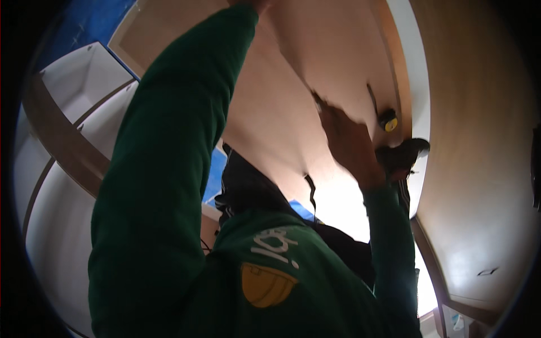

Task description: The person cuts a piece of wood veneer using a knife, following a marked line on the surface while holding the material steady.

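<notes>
My right hand [346, 138] is over a large pale wooden panel [270, 118], its fingers drawn together toward the upper left. A short dark tip shows at the fingers; its kind is blurred. A thin dark line or edge runs from there up toward my left hand [253, 3]. Only a sliver of that hand shows at the top edge, beyond the green sleeve [169, 129], so its fingers are hidden. Right of my right hand lies a black and yellow tape measure [389, 121], with a dark strip reaching up from it.
On the left stands a white cabinet [56, 208] with wood-coloured edges. Blue floor [84, 25] shows at the upper left. A tall wooden panel [473, 141] rises on the right, beside a white strip [416, 73]. My dark shoe [406, 155] is close to the tape measure.
</notes>
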Action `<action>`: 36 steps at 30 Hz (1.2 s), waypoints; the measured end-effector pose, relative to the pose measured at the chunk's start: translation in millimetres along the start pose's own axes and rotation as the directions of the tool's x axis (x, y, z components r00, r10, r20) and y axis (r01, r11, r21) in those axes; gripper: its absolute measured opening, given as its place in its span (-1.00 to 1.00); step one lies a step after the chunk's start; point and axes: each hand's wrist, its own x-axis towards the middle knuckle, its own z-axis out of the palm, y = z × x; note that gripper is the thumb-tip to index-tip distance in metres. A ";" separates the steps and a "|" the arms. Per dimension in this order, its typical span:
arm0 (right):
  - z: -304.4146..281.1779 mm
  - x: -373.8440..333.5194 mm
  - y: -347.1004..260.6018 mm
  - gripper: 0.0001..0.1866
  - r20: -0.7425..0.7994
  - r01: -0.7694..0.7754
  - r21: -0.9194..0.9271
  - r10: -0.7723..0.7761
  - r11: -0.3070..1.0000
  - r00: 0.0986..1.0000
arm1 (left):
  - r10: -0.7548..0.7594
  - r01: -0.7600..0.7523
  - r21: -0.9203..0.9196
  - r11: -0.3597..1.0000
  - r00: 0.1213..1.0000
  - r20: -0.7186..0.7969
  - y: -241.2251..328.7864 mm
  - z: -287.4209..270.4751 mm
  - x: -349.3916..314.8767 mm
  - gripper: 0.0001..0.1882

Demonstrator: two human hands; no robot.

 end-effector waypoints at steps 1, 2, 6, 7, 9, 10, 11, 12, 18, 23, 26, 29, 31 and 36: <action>-20.3 -29.7 1.5 -0.77 0.034 0.095 -0.130 -0.092 0.987 0.995 | 0.006 -0.005 0.015 1.000 1.000 -0.027 0.8 -1.8 1.4 0.00; -42.9 -66.2 -1.2 -0.75 0.114 0.072 -0.128 -0.057 0.989 0.992 | -0.008 0.008 0.003 1.000 1.000 0.005 2.3 -3.6 1.7 0.00; -123.9 -192.5 -24.7 -0.69 0.314 -0.602 0.035 0.563 0.798 0.765 | -0.027 0.029 -0.016 0.999 0.996 0.083 6.4 -11.7 5.6 0.01; -136.0 -210.7 -30.5 -0.70 0.298 -0.618 0.073 0.574 0.783 0.762 | -0.028 0.030 -0.010 1.000 0.995 0.093 7.2 -12.7 5.8 0.02; -154.9 -223.5 -36.0 -0.71 0.278 -0.597 0.093 0.555 0.797 0.784 | -0.018 0.018 0.002 1.000 0.998 0.064 7.4 -12.5 6.1 0.02; -150.4 -213.1 -36.0 -0.72 0.278 -0.574 0.080 0.535 0.815 0.798 | -0.015 0.014 0.011 1.000 0.998 0.058 7.0 -11.1 5.3 0.02; -143.8 -195.4 -33.5 -0.73 0.277 -0.537 0.057 0.503 0.842 0.819 | -0.016 0.016 0.002 1.000 0.999 0.046 6.7 -8.8 4.8 0.02; -133.1 -170.4 -30.4 -0.73 0.277 -0.479 0.015 0.457 0.878 0.845 | -0.019 0.020 -0.005 1.000 0.999 0.030 5.9 -5.9 5.2 0.02; 14.9 25.8 0.4 -0.70 0.062 -0.242 0.053 0.239 0.969 0.969 | -0.034 0.033 0.009 0.999 0.998 0.045 -0.3 7.3 1.9 0.02; -29.0 -52.6 4.8 -0.79 0.085 0.023 -0.107 -0.014 0.994 0.996 | 0.004 -0.004 0.029 1.000 1.000 -0.011 0.0 -0.9 4.8 0.03; -87.0 -165.8 -4.8 -0.64 0.271 -0.421 0.000 0.405 0.907 0.873 | -0.018 0.018 -0.003 1.000 0.999 0.038 4.5 -6.3 6.6 0.03; -119.4 -218.5 -14.7 -0.57 0.244 -0.608 0.276 0.558 0.744 0.793 | -0.022 0.022 0.001 1.000 0.999 0.042 6.1 -7.6 5.0 0.04; -115.5 -198.9 -14.9 -0.59 0.230 -0.556 0.157 0.517 0.817 0.825 | -0.022 0.022 -0.016 1.000 0.999 0.034 4.9 -4.4 3.3 0.04; -59.8 -75.2 -10.4 -0.65 0.243 -0.229 -0.122 0.253 0.966 0.936 | 0.027 -0.026 0.017 1.000 0.998 -0.058 -3.0 9.0 2.6 0.02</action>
